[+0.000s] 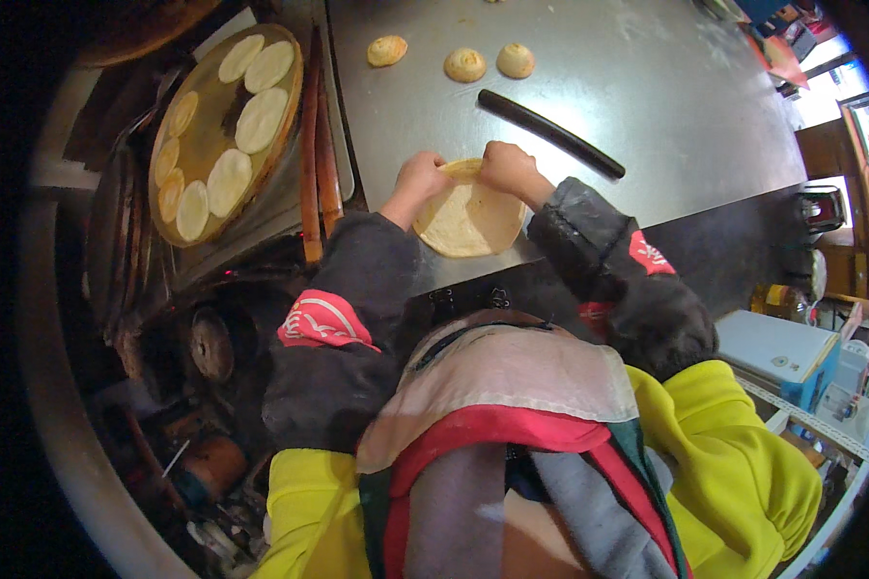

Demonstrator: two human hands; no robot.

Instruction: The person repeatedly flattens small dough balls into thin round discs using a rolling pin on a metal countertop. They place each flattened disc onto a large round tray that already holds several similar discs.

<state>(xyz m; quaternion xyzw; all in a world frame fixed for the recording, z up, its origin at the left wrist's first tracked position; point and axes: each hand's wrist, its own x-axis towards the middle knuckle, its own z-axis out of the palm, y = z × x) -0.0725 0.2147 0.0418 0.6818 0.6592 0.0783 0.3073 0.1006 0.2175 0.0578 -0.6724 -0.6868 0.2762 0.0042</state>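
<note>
A flat round of dough [471, 221] lies at the near edge of the metal worktop [666, 130]. My left hand [423, 177] grips its far left rim, and my right hand [508, 170] grips its far right rim, where the edge looks lifted or folded. Just beyond my right hand rests a dark rolling pin [550, 134], set diagonally. Farther back are three domed dough pieces: one at the left [387, 51], one in the middle [465, 65] and one at the right [515, 60].
At the left a large round griddle [213, 94] bears several flat dough rounds [229, 182]. Long wooden strips [318, 145] lie between it and the worktop. A blue box with a white lid [778, 347] and a bottle of yellow liquid [782, 300] stand at the right.
</note>
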